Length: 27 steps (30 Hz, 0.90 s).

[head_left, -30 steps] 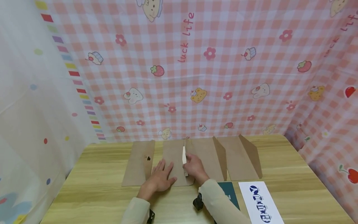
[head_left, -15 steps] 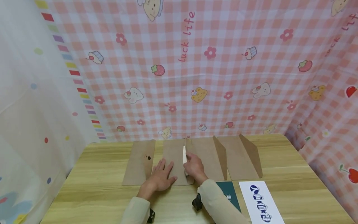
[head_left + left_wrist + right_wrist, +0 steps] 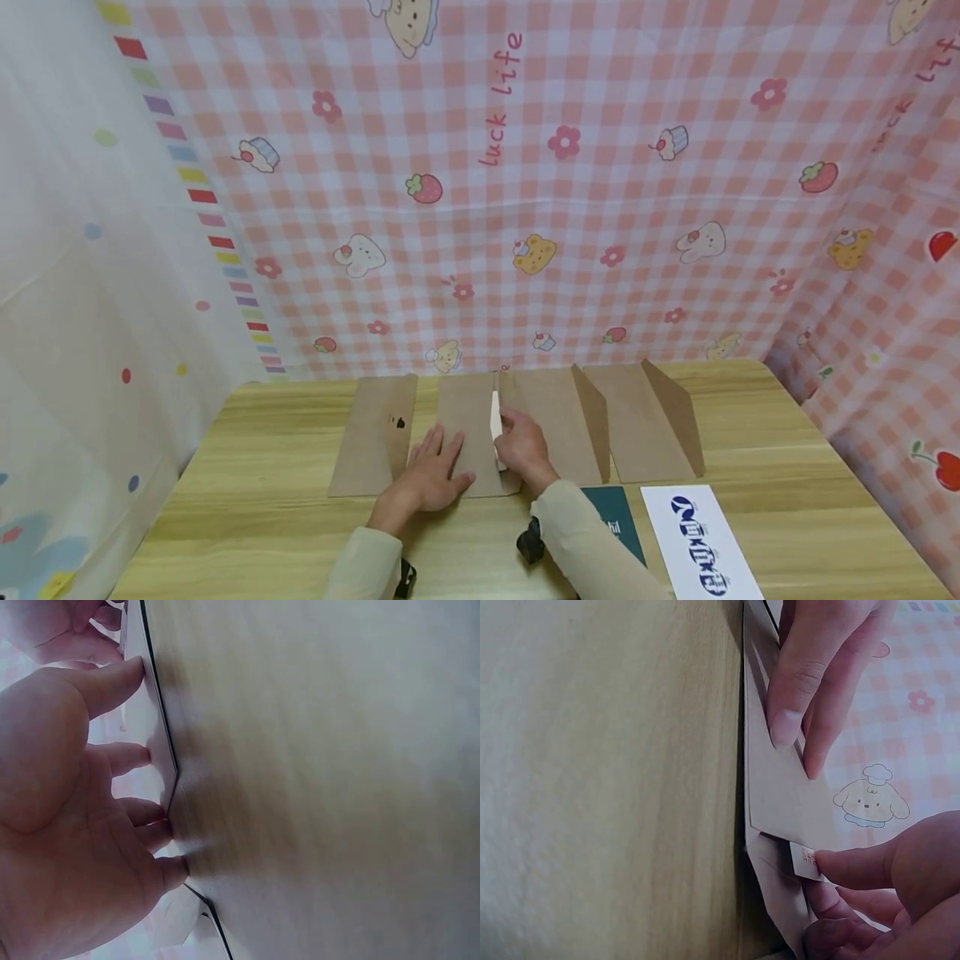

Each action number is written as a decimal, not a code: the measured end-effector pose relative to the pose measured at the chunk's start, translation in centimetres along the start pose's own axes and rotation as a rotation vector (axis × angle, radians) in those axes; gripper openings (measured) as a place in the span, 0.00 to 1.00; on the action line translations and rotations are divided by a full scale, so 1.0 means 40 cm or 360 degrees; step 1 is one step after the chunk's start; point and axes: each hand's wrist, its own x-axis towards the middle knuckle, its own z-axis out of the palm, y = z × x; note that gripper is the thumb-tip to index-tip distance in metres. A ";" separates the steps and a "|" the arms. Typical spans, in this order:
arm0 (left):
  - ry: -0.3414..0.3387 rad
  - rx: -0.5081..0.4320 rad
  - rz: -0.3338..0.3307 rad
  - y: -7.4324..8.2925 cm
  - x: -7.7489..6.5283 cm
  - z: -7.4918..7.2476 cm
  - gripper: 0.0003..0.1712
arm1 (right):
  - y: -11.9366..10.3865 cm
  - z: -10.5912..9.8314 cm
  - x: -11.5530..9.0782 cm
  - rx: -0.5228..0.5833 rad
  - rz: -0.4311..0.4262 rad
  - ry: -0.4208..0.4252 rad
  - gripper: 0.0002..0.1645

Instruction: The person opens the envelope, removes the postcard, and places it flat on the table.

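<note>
In the head view, my left hand point(image 3: 431, 479) rests spread on a brown paper envelope point(image 3: 463, 408), near its lower edge. My right hand point(image 3: 522, 446) pinches a white card point(image 3: 495, 412) at that envelope's right-hand opening, beside the flap. Only a narrow strip of the card shows; the rest is hidden within the envelope. Up close in the right wrist view, thumb and fingers hold the card point(image 3: 805, 861) in the mouth of the envelope point(image 3: 776, 787). The left wrist view has the left fingertips point(image 3: 176, 870) on the envelope at the table surface.
More brown envelopes lie in the row: one point(image 3: 367, 433) with a black mark at left, two point(image 3: 555, 425) with raised flaps at right. A dark green card point(image 3: 621, 521) is partly under the right sleeve, beside a white card with blue print point(image 3: 697, 542).
Both hands stay in nearly the same places. The visible strip of the white card looks slightly narrower than a second ago.
</note>
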 end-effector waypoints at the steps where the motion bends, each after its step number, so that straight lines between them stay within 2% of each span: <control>1: 0.0000 -0.0001 -0.0001 0.000 -0.001 0.000 0.40 | 0.001 0.000 0.000 0.0000 -0.0004 0.0001 0.32; 11: -0.0005 -0.0014 -0.0009 0.000 -0.001 -0.001 0.40 | -0.001 -0.004 0.001 0.0008 0.0002 0.0012 0.28; 18: -0.0015 -0.0004 -0.0019 0.005 0.002 -0.009 0.40 | -0.001 -0.016 0.004 0.0038 0.0011 -0.0012 0.31; 27: -0.0045 -0.0004 -0.0032 0.003 0.001 -0.007 0.40 | 0.008 -0.021 0.009 -0.0029 -0.0050 -0.0007 0.29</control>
